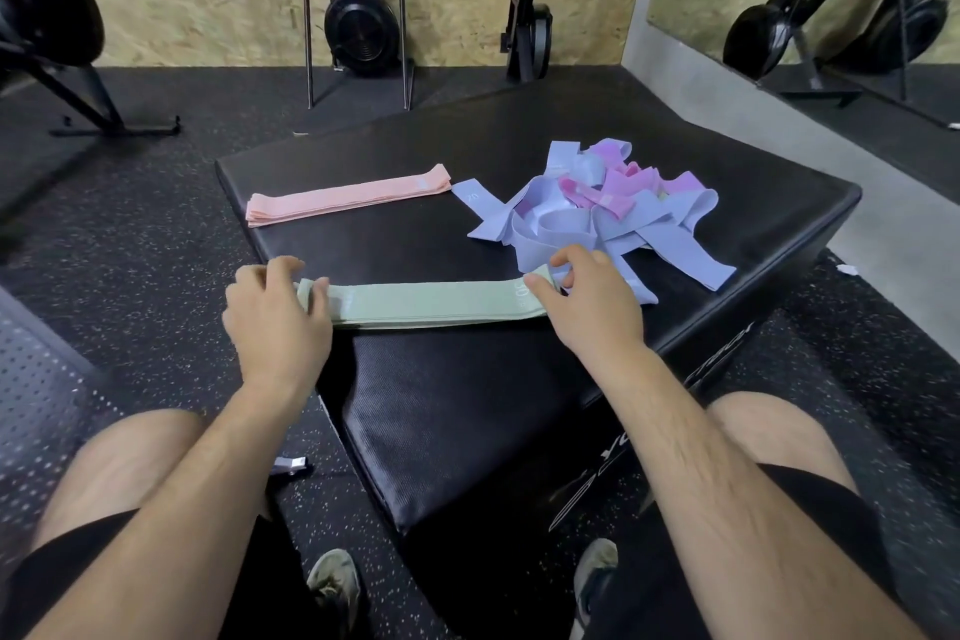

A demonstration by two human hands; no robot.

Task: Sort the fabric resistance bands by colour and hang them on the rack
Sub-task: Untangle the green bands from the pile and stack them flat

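While my left hand (278, 322) curls over the left end of the green band stack (431, 304), with the pink stack (348, 195) lying behind it on the black padded box (493, 431), I see my right hand (587, 299) pinching its right end, just beside the tangled lilac-and-pink pile (613, 208).

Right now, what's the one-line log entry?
left hand, right hand: hold green bands | pink stack: sorted | mixed pile: unsorted | rack: unseen
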